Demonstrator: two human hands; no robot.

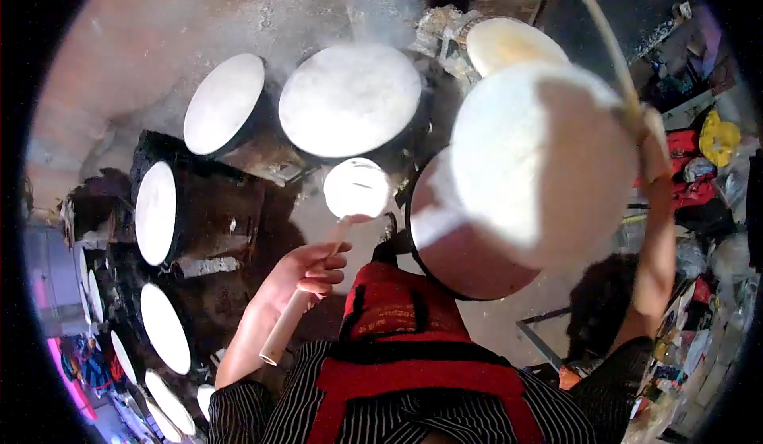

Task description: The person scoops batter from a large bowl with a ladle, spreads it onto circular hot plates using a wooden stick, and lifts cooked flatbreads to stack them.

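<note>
My left hand (311, 271) is closed around the pale tube-like handle (286, 326) of a ladle. The ladle's round white bowl (356, 190) lies beyond my fingers, near the middle of the view. At the right, my raised right hand (653, 135) is closed at the lower end of a long curved pale pole (600, 23), beside the edge of a large round white disc (501, 158). The disc is blurred and half in shadow, and it overlaps a dark-rimmed round vessel (477, 265) with brownish contents. Exactly how my right fingers meet the disc is unclear.
Several round vessels with white tops, such as one at the top centre (350, 100) and one at the left (156, 213), curve around the far and left sides. Steam hangs over the far ones. A metal frame (540, 345) stands at lower right, near piled clutter (699, 186).
</note>
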